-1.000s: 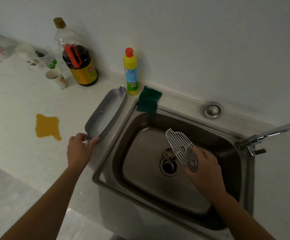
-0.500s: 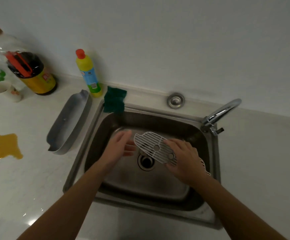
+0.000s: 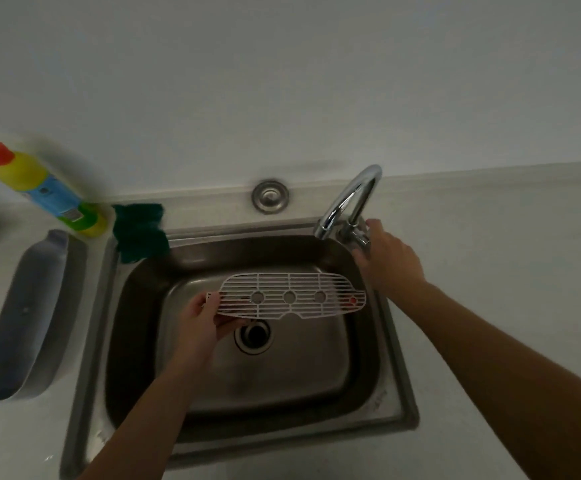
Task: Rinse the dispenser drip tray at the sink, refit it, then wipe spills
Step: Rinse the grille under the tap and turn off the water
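Note:
A white slotted drip-tray grille [image 3: 292, 296] with three round holes hangs level over the steel sink [image 3: 247, 362]. My left hand [image 3: 200, 318] pinches its left end. My right hand [image 3: 386, 258] rests on the handle of the chrome tap [image 3: 347, 202] at the sink's back right corner; I cannot tell how firmly it grips. No water is visible from the spout. The grey drip tray [image 3: 25, 317] lies on the counter left of the sink.
A green sponge cloth [image 3: 140, 232] hangs over the sink's back left rim. A yellow detergent bottle [image 3: 43, 188] with a red cap stands behind the grey tray. A round steel fitting [image 3: 270, 196] sits in the ledge behind the basin.
The grille passed from my right hand to my left and now lies level. My right hand moved up to the tap handle. The view shifted right, so the orange spill left the frame.

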The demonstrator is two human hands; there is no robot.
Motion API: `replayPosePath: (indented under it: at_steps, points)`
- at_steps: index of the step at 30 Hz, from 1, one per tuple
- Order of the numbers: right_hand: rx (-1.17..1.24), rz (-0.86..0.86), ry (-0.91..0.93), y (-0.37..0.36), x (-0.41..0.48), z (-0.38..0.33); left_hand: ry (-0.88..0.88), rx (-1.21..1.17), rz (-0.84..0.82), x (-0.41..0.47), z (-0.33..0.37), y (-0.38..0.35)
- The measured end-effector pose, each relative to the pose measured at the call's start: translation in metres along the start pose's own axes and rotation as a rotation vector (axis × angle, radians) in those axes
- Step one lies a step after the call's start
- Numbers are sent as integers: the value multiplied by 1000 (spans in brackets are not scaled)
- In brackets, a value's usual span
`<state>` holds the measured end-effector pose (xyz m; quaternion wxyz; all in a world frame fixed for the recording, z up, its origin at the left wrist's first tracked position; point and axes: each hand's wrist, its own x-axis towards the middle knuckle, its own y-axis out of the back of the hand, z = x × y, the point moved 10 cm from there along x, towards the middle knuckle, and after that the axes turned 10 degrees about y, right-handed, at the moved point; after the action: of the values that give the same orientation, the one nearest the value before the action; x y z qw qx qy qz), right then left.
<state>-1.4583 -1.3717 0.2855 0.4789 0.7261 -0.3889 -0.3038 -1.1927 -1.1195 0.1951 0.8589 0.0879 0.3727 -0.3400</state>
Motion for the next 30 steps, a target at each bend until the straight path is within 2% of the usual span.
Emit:
replayPosePath:
  at_steps: [5,10,14,18,22,25,28,30]
  points:
    - [-91,-54,-116,-10,30,37,-10,-72,2,-1,6,-6]
    - [-154,-66,-31,-11,37,27,-21,-69,13,1,15,-9]
    - [-222,-140,59,-27,26,11,-33,-90,18,3,20,-9]
    - [-198,-105,78,-29,28,11,-42,-76,22,4,22,-5]
    - [-8,6,-12,-21,22,25,-55,-80,42,5,25,3]
    - [341,108,-157,-24,-6,30,-62,-85,63,8,25,12]
    - [707,44,-266,-47,-34,14,-76,-84,69,9,27,22]
    - [808,17,-271,-52,-42,-1,-76,-100,81,10,28,30]
